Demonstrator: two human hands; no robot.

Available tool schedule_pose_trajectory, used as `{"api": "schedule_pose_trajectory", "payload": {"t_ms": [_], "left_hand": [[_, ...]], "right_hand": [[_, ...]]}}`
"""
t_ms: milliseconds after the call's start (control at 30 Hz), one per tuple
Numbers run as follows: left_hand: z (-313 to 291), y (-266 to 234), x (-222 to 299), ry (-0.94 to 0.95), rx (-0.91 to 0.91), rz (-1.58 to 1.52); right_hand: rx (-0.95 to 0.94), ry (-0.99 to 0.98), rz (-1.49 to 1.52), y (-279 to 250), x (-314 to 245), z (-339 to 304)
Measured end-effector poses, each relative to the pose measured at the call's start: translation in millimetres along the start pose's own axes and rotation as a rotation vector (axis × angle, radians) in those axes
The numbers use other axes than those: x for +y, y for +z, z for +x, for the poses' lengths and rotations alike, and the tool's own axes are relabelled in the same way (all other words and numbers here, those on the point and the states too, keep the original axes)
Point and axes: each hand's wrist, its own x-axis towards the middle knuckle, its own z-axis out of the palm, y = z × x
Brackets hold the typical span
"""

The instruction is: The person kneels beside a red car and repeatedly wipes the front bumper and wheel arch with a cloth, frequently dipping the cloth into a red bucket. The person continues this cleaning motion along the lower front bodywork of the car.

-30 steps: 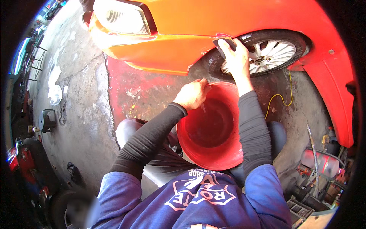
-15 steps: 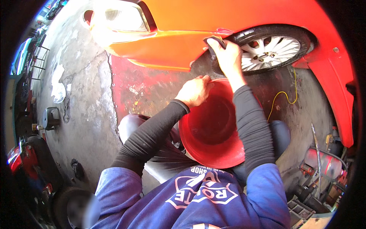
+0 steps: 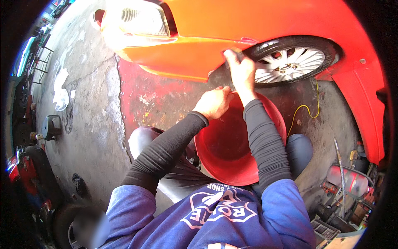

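A wide red basin (image 3: 226, 172) stands tilted between my knees, with its mouth facing me. My left hand (image 3: 213, 103) is closed at the far left part of its rim. Beyond the basin, my right hand (image 3: 242, 74) is at the bumper's rear corner, beside the front wheel. Its fingers are curled around something dark, which is mostly hidden and too blurred to name. The orange-red bumper (image 3: 174, 58) ends at that hand. The wheel (image 3: 290, 64) has a black tyre and white spokes, and sits under the red fender (image 3: 298, 18).
A yellow cord (image 3: 306, 107) runs over the concrete floor below the wheel. A dark stool (image 3: 51, 127) stands at the left, near white scraps (image 3: 61, 93). Lower right are a clear-and-red container (image 3: 347, 181) and assorted tools. A red-and-black motorcycle (image 3: 31, 174) stands lower left.
My right hand has moved slightly left and toward me along the bumper's corner. My left hand stays at the basin's rim. The view has shifted a little.
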Motion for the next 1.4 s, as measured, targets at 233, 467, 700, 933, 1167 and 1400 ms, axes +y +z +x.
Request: {"api": "schedule_pose_trajectory", "payload": {"t_ms": [233, 467, 700, 933, 1167, 1400], "left_hand": [[-1, 2, 0, -0.05, 0.001, 0.013], [0, 7, -7, -0.008, -0.023, 0.01], [2, 9, -14, 0.211, 0.014, 0.103], [-2, 8, -8, 0.074, -0.029, 0.112], [-2, 3, -2, -0.038, 0.016, -0.011], [1, -3, 4, -0.02, -0.004, 0.015]], "right_hand": [[0.226, -0.123, 0.239, 1, 4, 2], [0.051, 0.075, -0.079, 9, 1, -3], [-0.06, 0.086, -0.382, 16, -10, -8], [-0.2, 0.104, -0.524, 15, -11, -8], [0.263, -0.197, 0.074, 1, -4, -1], [0.2, -0.069, -0.273, -29, -26, 9]]}}
